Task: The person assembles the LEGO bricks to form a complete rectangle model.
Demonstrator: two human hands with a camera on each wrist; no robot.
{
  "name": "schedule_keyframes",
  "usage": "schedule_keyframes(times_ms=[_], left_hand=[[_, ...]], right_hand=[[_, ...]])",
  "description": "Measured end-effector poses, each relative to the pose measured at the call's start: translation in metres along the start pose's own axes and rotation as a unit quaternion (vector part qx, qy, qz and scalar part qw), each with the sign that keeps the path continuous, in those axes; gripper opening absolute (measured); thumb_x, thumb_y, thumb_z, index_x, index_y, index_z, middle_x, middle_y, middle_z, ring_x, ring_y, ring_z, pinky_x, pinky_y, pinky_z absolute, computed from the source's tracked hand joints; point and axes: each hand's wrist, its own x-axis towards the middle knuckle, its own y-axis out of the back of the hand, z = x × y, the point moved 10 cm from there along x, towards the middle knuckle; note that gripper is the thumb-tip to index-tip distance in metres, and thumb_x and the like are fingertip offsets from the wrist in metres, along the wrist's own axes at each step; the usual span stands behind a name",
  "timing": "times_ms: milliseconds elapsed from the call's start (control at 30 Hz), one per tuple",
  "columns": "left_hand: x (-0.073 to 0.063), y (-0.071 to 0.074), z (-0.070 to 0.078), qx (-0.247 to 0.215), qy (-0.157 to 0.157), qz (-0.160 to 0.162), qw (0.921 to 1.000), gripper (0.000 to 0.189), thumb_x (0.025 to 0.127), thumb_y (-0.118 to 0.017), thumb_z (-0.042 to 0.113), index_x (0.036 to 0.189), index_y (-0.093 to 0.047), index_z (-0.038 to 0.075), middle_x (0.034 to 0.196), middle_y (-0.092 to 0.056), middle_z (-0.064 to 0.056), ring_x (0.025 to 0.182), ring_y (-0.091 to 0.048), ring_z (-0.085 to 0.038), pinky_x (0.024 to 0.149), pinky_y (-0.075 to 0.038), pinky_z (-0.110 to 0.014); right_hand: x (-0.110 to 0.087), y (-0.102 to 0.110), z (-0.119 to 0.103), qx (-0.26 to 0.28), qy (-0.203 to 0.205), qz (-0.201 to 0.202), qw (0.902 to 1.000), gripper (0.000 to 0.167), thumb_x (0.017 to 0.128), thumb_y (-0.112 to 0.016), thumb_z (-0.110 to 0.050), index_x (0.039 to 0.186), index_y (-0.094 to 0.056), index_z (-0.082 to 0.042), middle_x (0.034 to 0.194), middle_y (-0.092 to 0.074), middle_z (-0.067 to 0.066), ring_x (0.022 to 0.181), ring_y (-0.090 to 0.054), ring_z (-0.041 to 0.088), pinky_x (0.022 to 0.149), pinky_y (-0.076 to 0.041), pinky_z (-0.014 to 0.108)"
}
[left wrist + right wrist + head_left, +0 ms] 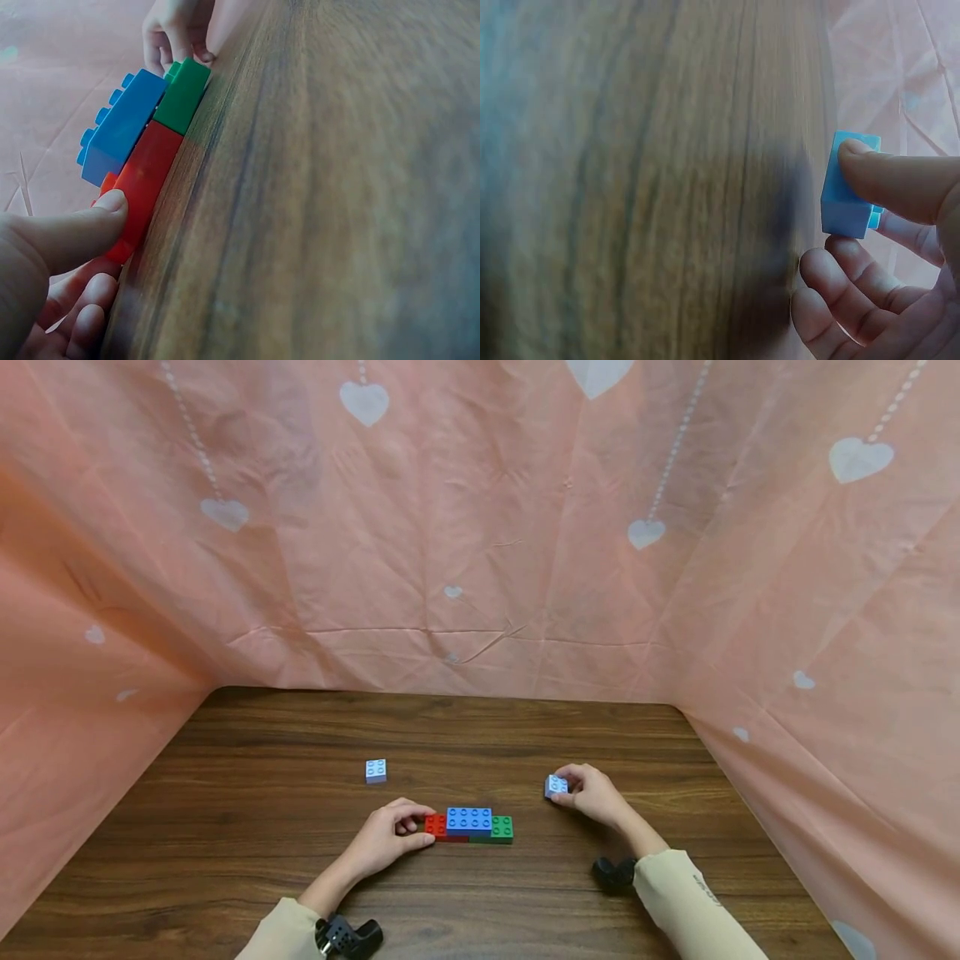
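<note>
A low build of toy bricks lies on the wooden table: a red brick (436, 825) at the left, a green brick (502, 829) at the right, and a blue brick (469, 820) bridging both on top. My left hand (388, 839) grips the red brick's left end, thumb on its near side, as the left wrist view also shows. Off to the right, my right hand (592, 795) pinches a small light blue brick (847, 184) between thumb and fingers, close over the table. Its studs face up in the head view.
Another light blue brick (376, 771) sits on the table (300, 752), back and left of the build. A pink curtain (480, 568) with white hearts surrounds the table's back and sides. Black wrist cameras are strapped at both sleeves.
</note>
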Motion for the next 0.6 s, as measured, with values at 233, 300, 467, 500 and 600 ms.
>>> schedule_keyframes(times_ms=[233, 300, 467, 500, 600], left_hand=[[-0.001, -0.001, -0.001, -0.001, 0.005, -0.004, 1.0, 0.03, 0.079, -0.075, 0.027, 0.107, -0.069, 0.017, 0.092, -0.057, 0.008, 0.078, -0.051, -0.01, 0.066, -0.043, -0.024], [-0.001, -0.001, -0.001, -0.001, 0.005, -0.004, 1.0, 0.029, 0.079, -0.075, 0.026, 0.107, -0.069, 0.017, 0.092, -0.057, 0.008, 0.078, -0.05, -0.01, 0.066, -0.043, -0.024], [0.0, 0.0, 0.001, -0.002, -0.004, 0.002, 1.0, 0.029, 0.079, -0.075, 0.026, 0.106, -0.069, 0.016, 0.092, -0.057, 0.006, 0.077, -0.051, -0.01, 0.065, -0.043, -0.024], [0.0, 0.0, 0.001, -0.003, -0.006, 0.003, 1.0, 0.029, 0.079, -0.075, 0.025, 0.106, -0.069, 0.015, 0.092, -0.058, 0.006, 0.077, -0.051, -0.01, 0.065, -0.043, -0.024], [0.001, 0.001, 0.002, -0.003, -0.008, 0.004, 1.0, 0.029, 0.079, -0.075, 0.025, 0.106, -0.069, 0.015, 0.093, -0.058, 0.006, 0.077, -0.051, -0.01, 0.065, -0.043, -0.023]], right_hand=[[-0.004, -0.004, -0.003, 0.0, -0.004, 0.0, 1.0, 0.032, 0.078, -0.076, -0.015, 0.106, -0.066, -0.006, 0.093, -0.055, 0.007, 0.073, -0.049, 0.017, 0.063, -0.041, 0.031], [-0.005, -0.005, -0.005, 0.001, 0.0, 0.001, 1.0, 0.032, 0.077, -0.076, -0.015, 0.106, -0.066, -0.006, 0.092, -0.055, 0.007, 0.072, -0.049, 0.017, 0.062, -0.041, 0.03], [-0.008, -0.005, -0.012, 0.001, 0.011, 0.006, 0.9999, 0.032, 0.077, -0.077, -0.016, 0.105, -0.066, -0.006, 0.088, -0.054, 0.005, 0.071, -0.048, 0.016, 0.061, -0.04, 0.03], [-0.009, -0.006, -0.013, 0.002, 0.011, 0.006, 0.9999, 0.032, 0.077, -0.077, -0.017, 0.105, -0.066, -0.006, 0.088, -0.053, 0.005, 0.071, -0.048, 0.016, 0.061, -0.04, 0.03], [-0.01, -0.008, -0.016, 0.002, 0.013, 0.007, 0.9999, 0.032, 0.076, -0.077, -0.017, 0.104, -0.066, -0.007, 0.087, -0.053, 0.004, 0.07, -0.048, 0.015, 0.061, -0.04, 0.029]])
